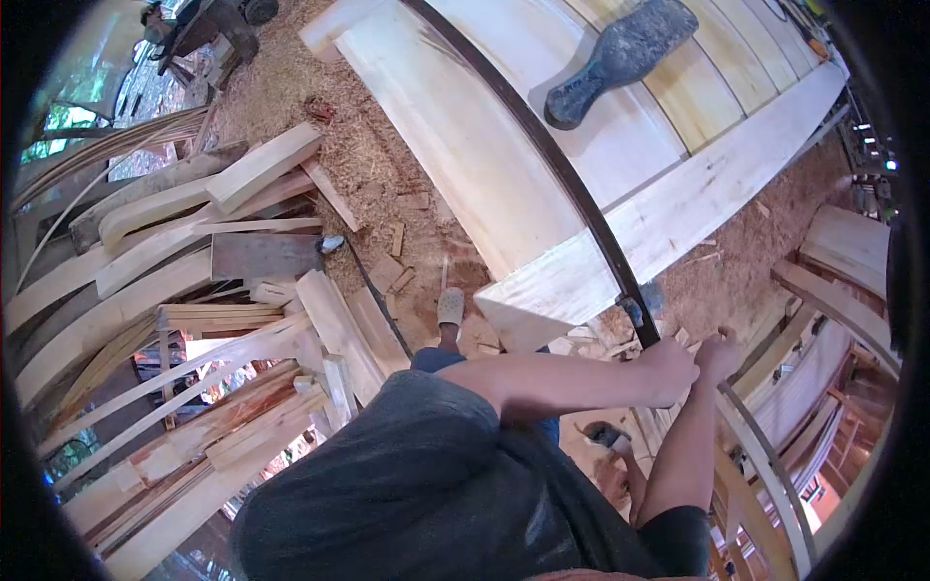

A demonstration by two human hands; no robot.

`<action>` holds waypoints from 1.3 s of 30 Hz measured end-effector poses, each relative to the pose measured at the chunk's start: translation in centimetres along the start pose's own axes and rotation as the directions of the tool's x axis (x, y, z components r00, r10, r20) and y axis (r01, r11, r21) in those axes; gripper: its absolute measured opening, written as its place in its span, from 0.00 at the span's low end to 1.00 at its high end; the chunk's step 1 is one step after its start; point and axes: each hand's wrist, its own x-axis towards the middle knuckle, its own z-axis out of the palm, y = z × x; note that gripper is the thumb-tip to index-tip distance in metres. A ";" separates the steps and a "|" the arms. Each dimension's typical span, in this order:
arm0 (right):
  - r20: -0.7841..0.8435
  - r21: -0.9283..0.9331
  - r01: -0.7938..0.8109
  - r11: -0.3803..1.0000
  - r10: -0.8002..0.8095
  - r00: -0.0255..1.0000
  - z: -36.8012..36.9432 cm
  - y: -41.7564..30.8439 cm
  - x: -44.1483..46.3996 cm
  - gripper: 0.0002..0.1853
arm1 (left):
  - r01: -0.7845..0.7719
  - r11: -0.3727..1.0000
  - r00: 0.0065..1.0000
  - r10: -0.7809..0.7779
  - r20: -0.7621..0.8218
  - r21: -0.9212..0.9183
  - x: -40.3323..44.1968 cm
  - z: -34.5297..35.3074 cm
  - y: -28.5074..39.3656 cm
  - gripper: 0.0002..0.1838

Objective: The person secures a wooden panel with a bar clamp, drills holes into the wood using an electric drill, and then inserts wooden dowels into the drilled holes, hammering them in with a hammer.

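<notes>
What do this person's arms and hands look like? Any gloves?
No gloves! The bare left hand and bare right hand have nothing worn on them that I can see. The forearms are bare too. Loose, plain, dark charcoal cloth sleeves cover the upper arms.

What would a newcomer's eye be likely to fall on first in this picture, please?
Probably the long dark bar crossing the pale wooden panel from the view's top edge down towards the left hand and right hand, close together right of centre. Next, perhaps the dark paddle-shaped tool lying on the panel, then the piled timber at the view's left.
</notes>
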 end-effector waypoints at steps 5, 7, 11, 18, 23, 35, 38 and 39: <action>-0.027 0.079 0.065 0.995 -0.063 0.998 4.6 4.8 2.2 0.15 | -0.062 0.998 0.996 0.061 -0.068 -0.002 -1.8 -2.3 1.1 0.10; -0.031 0.103 0.071 0.992 -0.068 0.997 5.8 5.3 2.8 0.14 | -0.050 0.999 0.998 0.050 -0.028 -0.006 -1.4 -1.7 0.5 0.13; 0.282 0.390 -0.130 0.911 0.017 0.959 3.8 5.5 2.2 0.17 | -0.076 0.997 0.997 0.076 0.031 -0.011 -2.8 -4.1 1.0 0.11; -0.045 0.226 0.068 0.972 -0.059 0.997 1.3 6.8 3.3 0.21 | -0.192 0.977 0.944 0.157 -0.291 -0.095 -15.4 -12.6 -6.3 0.11; -0.076 0.305 0.058 0.950 -0.036 0.996 -7.0 -0.8 3.8 0.21 | 0.164 0.895 0.738 -0.390 -0.550 -0.414 -29.8 -20.4 -19.4 0.10; 0.099 0.122 0.252 0.960 -0.265 0.959 -6.1 -39.7 -4.2 0.36 | -0.184 0.389 0.104 -0.906 -0.411 -0.903 -47.6 -36.4 -53.3 0.22; 0.112 0.071 0.215 0.974 -0.222 0.968 -7.1 -44.2 -3.1 0.37 | -0.082 0.383 0.119 -0.913 -0.391 -0.920 -46.7 -40.5 -54.7 0.29; 0.105 0.046 0.224 0.974 -0.227 0.968 -7.6 -45.2 -2.9 0.38 | -0.007 0.390 0.119 -0.914 -0.388 -0.921 -46.0 -41.1 -55.1 0.31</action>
